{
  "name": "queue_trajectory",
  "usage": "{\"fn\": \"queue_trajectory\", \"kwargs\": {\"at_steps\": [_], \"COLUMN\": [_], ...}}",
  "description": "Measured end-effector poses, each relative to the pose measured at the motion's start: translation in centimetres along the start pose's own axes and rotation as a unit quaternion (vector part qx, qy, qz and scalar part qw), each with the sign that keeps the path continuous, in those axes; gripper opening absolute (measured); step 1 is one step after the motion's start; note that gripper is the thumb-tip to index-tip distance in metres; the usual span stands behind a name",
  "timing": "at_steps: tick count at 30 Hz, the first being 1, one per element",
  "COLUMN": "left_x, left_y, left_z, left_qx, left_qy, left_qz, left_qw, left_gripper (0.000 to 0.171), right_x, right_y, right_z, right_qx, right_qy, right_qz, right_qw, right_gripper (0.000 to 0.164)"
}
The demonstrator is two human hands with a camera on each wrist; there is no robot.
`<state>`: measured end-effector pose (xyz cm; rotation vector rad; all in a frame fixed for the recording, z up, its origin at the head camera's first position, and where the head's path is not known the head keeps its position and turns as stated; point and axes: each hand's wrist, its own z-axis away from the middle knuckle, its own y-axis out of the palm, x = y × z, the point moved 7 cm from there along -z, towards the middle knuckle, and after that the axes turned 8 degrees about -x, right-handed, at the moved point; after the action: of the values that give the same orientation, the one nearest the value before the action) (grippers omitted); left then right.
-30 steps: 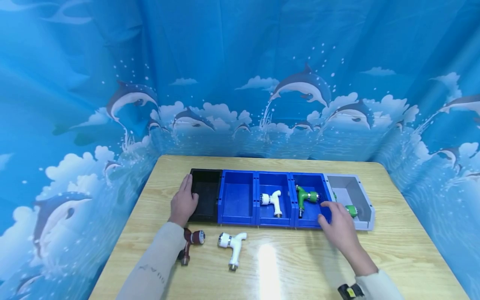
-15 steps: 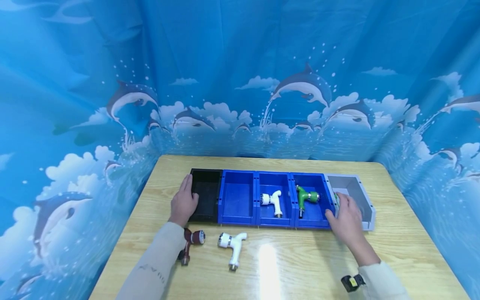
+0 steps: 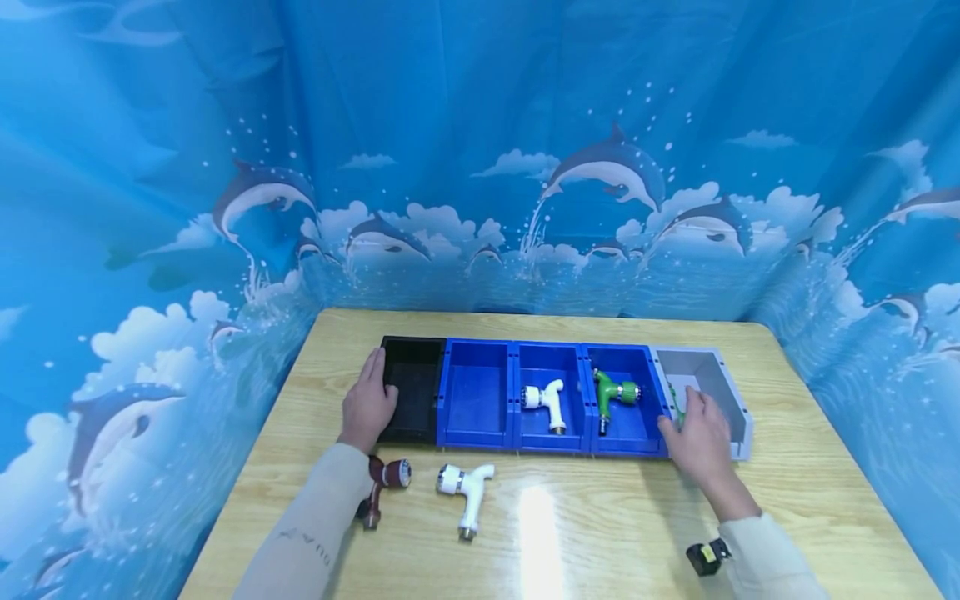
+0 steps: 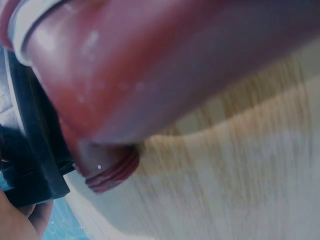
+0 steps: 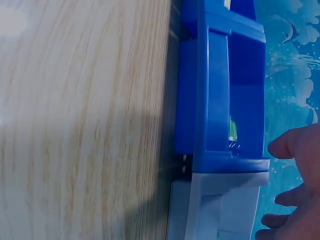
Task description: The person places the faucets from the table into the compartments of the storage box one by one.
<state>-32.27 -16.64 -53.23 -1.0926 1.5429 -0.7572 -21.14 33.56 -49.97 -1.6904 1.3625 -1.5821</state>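
My left hand (image 3: 367,408) rests at the left rim of the black bin (image 3: 416,379), fingers straight along it and thumb over the inside. My right hand (image 3: 702,437) is above the front of the grey bin (image 3: 738,400). Its fingers are spread with nothing between them in the right wrist view. Under that hand lies a green faucet (image 3: 678,406), mostly hidden. Another green faucet (image 3: 604,397) lies in the blue bin beside it. A dark red faucet (image 3: 389,474) lies on the table below my left wrist; it fills much of the left wrist view.
The bins stand joined in one row across the wooden table (image 3: 600,533). A white faucet (image 3: 552,404) lies in the middle blue bin. A second white faucet (image 3: 472,493) lies on the table in front. A dolphin-print curtain (image 3: 450,167) surrounds the table.
My right hand has moved right, from the green faucet's blue bin to over the grey bin. My left hand and the faucets have stayed in place.
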Motion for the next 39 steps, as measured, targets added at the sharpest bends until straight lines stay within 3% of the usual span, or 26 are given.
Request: {"fn": "queue_trajectory", "kwargs": {"at_steps": [7, 11, 20, 27, 39], "left_x": [0.0, 0.0, 0.1, 0.2, 0.1], "left_y": [0.0, 0.0, -0.1, 0.0, 0.0], "left_z": [0.0, 0.1, 0.1, 0.1, 0.0], "left_qx": [-0.004, -0.003, -0.004, -0.004, 0.002], "left_qy": [0.002, 0.002, 0.001, 0.002, -0.012], "left_qz": [0.002, 0.004, 0.007, 0.009, 0.007], "left_qw": [1.0, 1.0, 1.0, 0.9999, 0.9999], "left_gripper": [0.07, 0.07, 0.07, 0.07, 0.071], "right_x": [-0.8, -0.7, -0.1, -0.9, -3.3], "right_y": [0.3, 0.7, -0.4, -0.9, -1.7], "right_z": [-0.6, -1.0, -2.0, -2.3, -3.1], "right_qx": [0.022, 0.037, -0.008, 0.003, -0.017], "right_qy": [0.036, 0.035, 0.002, 0.014, 0.027], "right_qz": [0.012, 0.012, 0.035, 0.038, 0.043], "right_qw": [0.999, 0.999, 0.999, 0.999, 0.999], "right_gripper": [0.075, 0.074, 0.067, 0.068, 0.069]}}
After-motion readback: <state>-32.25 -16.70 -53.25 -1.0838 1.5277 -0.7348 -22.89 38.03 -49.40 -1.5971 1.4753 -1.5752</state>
